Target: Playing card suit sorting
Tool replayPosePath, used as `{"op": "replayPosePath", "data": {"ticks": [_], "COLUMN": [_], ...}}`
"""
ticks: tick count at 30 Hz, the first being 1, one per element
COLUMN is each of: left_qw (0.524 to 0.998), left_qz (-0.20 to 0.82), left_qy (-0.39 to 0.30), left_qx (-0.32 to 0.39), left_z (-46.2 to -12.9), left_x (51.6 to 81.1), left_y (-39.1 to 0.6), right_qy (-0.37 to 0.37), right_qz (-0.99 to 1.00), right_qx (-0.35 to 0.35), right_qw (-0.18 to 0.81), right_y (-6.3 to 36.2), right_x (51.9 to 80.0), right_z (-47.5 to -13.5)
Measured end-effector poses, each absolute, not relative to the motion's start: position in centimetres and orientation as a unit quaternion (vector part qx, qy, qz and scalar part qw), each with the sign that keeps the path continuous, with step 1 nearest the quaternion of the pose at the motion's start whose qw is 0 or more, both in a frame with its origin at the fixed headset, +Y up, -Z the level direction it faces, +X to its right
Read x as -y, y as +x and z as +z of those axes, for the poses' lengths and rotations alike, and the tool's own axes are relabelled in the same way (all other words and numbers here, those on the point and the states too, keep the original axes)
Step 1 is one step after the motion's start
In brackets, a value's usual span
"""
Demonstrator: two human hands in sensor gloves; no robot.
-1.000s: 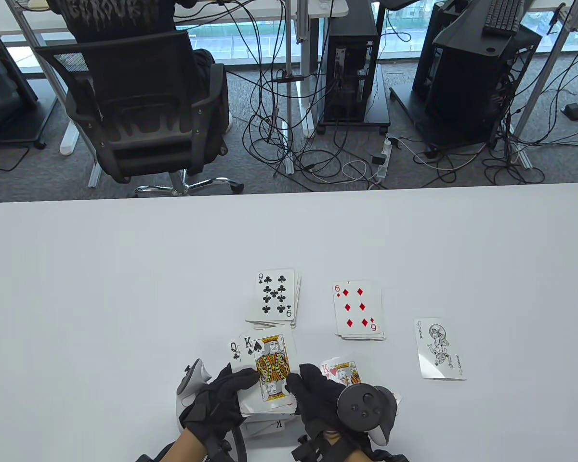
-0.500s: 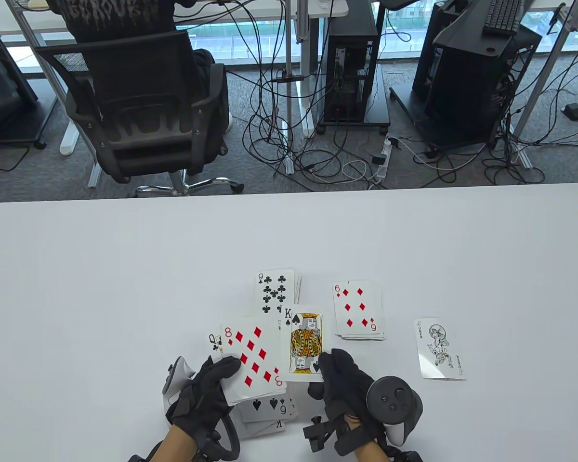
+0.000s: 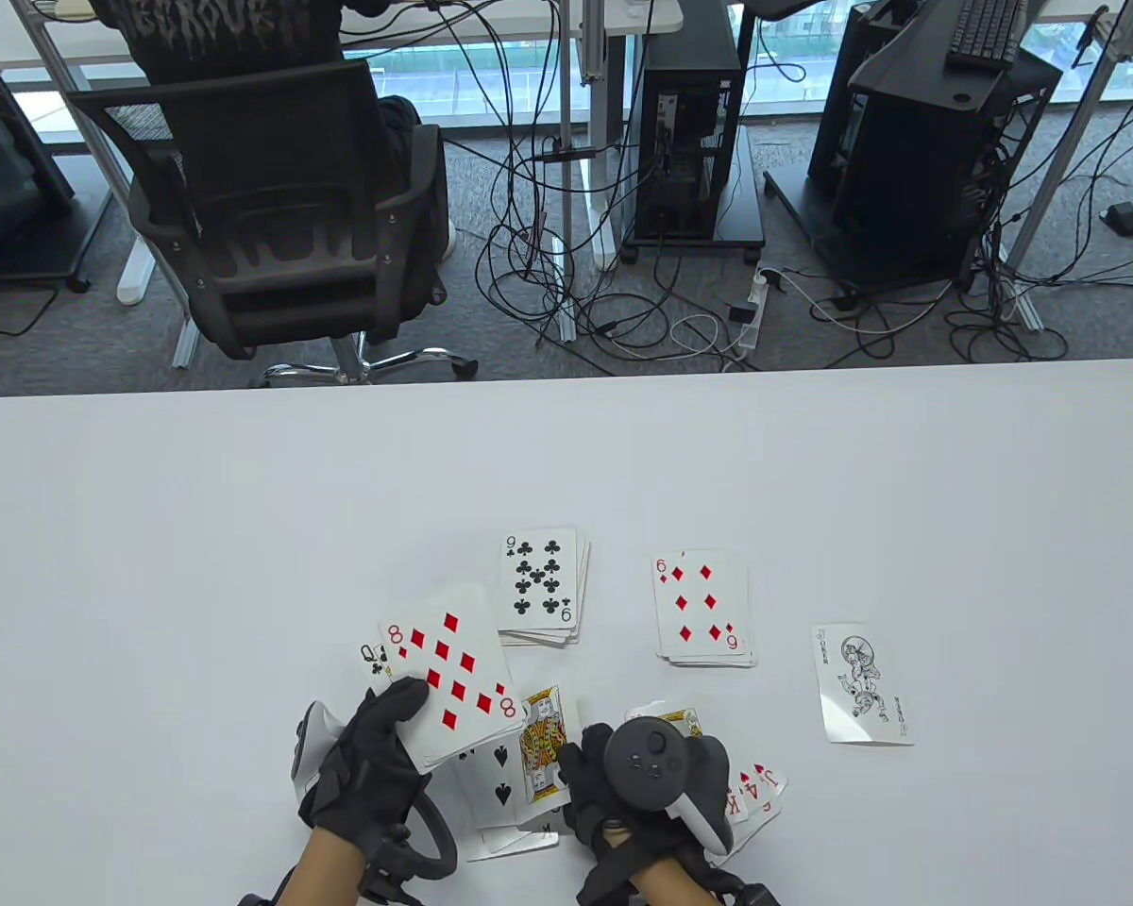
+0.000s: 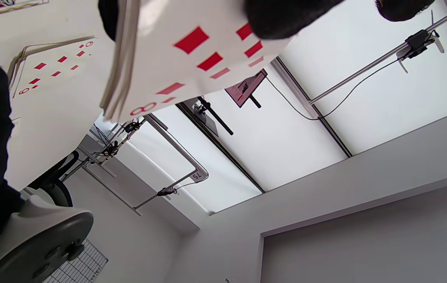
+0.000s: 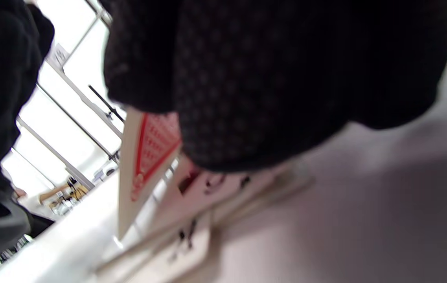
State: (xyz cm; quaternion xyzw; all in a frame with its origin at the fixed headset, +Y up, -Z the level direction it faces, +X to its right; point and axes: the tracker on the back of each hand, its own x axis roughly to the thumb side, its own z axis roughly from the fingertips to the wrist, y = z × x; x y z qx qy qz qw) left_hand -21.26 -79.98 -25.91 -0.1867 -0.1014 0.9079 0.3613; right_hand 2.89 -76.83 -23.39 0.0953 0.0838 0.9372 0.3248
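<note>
Sorting is partway: clubs pile [image 3: 540, 590] and diamonds pile [image 3: 703, 609] stand far, left hand [image 3: 368, 769] grips the unsorted stack [image 3: 448, 675], right hand [image 3: 614, 779] lays the king of spades [image 3: 540, 741] near.

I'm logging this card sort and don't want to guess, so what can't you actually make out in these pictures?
- King of spades: table view, lower part under the right hand.
- Cards under the eight of diamonds: covered by it in the left hand; only a queen of clubs corner shows.
- Heart pile: the tracker hides most.
- Right wrist view: blurred, faces unreadable.
</note>
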Motion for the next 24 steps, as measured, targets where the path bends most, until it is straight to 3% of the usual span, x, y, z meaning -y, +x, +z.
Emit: {"op": "replayPosePath", "data": {"ticks": [7, 12, 19, 24], "left_qw": [0.366, 0.37, 0.375, 0.383], "left_qz": [0.905, 0.903, 0.899, 0.894], "left_qy": [-0.195, -0.199, -0.209, -0.215], "left_qx": [0.092, 0.089, 0.084, 0.088], "left_z": [-26.0, -25.9, -25.7, -25.7], "left_x": [80.4, 80.4, 80.5, 80.6], "left_y": [-21.2, -21.1, -20.9, -20.7], "right_qy": [0.131, 0.155, 0.164, 0.156], "right_qz": [0.975, 0.977, 0.974, 0.96], "right_qx": [-0.124, -0.123, -0.108, -0.022], "right_qw": [0.127, 0.079, 0.113, 0.232], "right_y": [0.6, -0.2, 0.3, 2.1], "right_x": [77.3, 77.6, 77.1, 75.0], "right_z": [-23.8, -23.5, -23.3, -23.2]}}
